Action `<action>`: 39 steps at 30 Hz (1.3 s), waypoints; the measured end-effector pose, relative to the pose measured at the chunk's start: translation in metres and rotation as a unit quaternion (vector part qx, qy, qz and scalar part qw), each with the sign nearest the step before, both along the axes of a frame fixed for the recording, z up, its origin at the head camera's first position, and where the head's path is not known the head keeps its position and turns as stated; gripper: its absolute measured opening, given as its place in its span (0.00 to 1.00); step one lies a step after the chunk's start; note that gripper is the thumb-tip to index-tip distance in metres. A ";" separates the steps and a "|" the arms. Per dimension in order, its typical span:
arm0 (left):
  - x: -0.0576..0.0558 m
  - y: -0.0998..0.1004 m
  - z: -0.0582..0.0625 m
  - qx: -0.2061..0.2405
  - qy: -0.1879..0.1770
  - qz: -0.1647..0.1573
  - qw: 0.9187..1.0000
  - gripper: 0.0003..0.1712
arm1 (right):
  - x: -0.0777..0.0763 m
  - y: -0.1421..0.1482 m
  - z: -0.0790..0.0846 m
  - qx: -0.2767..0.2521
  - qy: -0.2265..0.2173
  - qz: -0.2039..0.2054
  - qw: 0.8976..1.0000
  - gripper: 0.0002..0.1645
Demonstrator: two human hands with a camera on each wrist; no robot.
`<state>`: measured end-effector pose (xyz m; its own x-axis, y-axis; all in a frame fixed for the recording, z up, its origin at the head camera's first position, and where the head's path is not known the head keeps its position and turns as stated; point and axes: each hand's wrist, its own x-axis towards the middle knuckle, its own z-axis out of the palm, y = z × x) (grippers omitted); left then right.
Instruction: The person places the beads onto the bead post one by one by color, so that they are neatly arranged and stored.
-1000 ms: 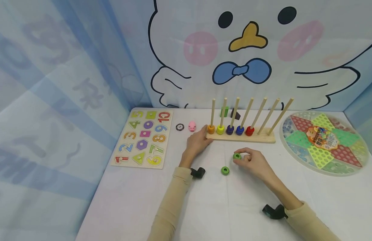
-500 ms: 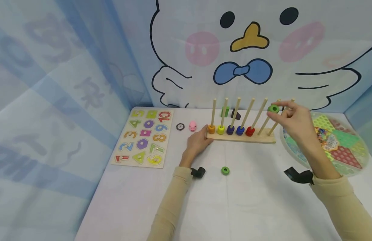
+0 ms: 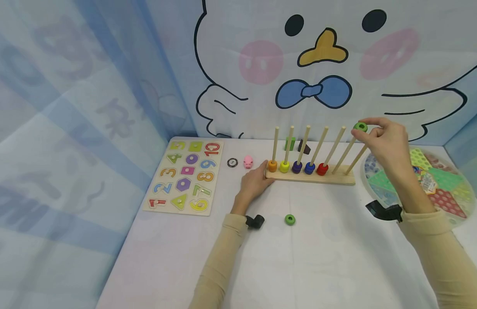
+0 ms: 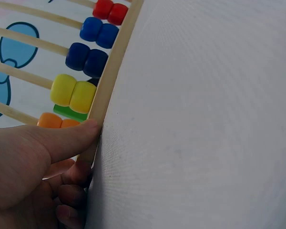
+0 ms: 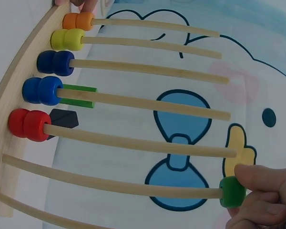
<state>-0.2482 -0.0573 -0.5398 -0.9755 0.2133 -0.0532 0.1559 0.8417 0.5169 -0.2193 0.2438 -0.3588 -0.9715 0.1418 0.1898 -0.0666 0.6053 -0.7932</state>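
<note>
A wooden peg rack stands near the back of the table with several upright rods. Two beads each of orange, yellow, dark blue, blue and red sit at the bottom of five rods. My left hand grips the rack's left end, thumb on the base's front edge. Between thumb and fingers my right hand pinches a green bead at the tip of the rod beside red; whether the tip is inside its hole I cannot tell. Another green bead lies on the table in front.
Left of the rack are a number puzzle board, a small black ring and a pink pig figure. Behind it stand a green block and a dark block. A round game board lies at right, partly behind my right forearm.
My right hand has carried the green bead from the table in front up and right to the rod beside red. The left hand keeps its hold on the rack.
</note>
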 end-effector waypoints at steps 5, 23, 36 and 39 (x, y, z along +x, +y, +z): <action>0.001 0.001 0.000 -0.001 0.005 0.003 1.000 0.41 | 0.002 0.001 -0.006 -0.009 0.006 -0.002 1.000 0.33; 0.001 0.002 0.001 0.003 0.004 0.003 1.000 0.42 | 0.059 -0.034 -0.077 -0.067 -0.034 0.047 0.996 0.26; 0.002 0.002 0.002 0.008 0.003 0.004 1.000 0.41 | 0.088 -0.079 -0.143 -0.085 -0.210 0.207 0.952 0.26; 0.002 0.001 0.003 0.006 0.004 0.004 1.000 0.41 | 0.093 -0.088 -0.154 -0.075 -0.219 0.248 0.941 0.28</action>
<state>-0.2458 -0.0562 -0.5370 -0.9778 0.2053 -0.0428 0.1527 0.8366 0.5261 -0.1265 0.1561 -0.5129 -0.9053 -0.3565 -0.2309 0.0422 0.4655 -0.8841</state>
